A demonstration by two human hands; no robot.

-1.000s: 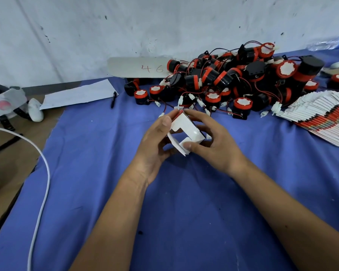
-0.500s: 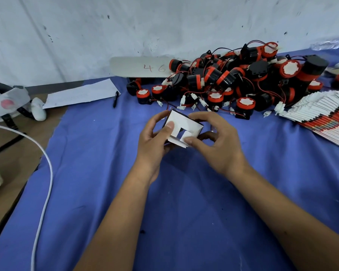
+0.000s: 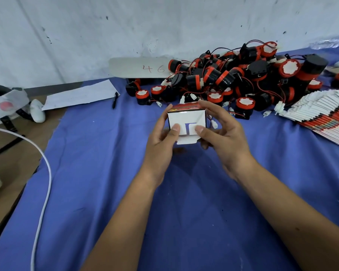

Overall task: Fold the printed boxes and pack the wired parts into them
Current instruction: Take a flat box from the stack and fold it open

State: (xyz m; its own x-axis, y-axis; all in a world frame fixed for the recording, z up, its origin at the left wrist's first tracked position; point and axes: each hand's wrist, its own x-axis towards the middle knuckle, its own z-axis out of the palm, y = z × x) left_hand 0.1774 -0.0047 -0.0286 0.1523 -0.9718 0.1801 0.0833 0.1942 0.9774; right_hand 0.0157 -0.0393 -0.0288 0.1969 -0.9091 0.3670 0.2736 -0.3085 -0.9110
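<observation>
A small printed box [image 3: 186,119], white inside with a red and black outer face on top, is held above the blue cloth [image 3: 106,173]. My left hand [image 3: 161,140] grips its left side with the thumb pressing a white end flap. My right hand [image 3: 222,133] grips the right side, thumb on the neighbouring flap. The end flaps lie folded in, with a small gap between them. A heap of black and red wired parts [image 3: 239,79] lies behind the box. A fanned stack of flat printed boxes [image 3: 325,116] sits at the right.
A sheet of paper [image 3: 80,94] and a black pen [image 3: 115,99] lie at the back left. A white cable [image 3: 45,173] runs along the left edge of the cloth. A grey strip marked 46 [image 3: 141,67] leans on the wall. A headband device [image 3: 6,104] sits far left.
The box has been turned so its flapped end faces me and its printed face shows on top. Both thumbs have moved onto the end flaps, which now lie flatter.
</observation>
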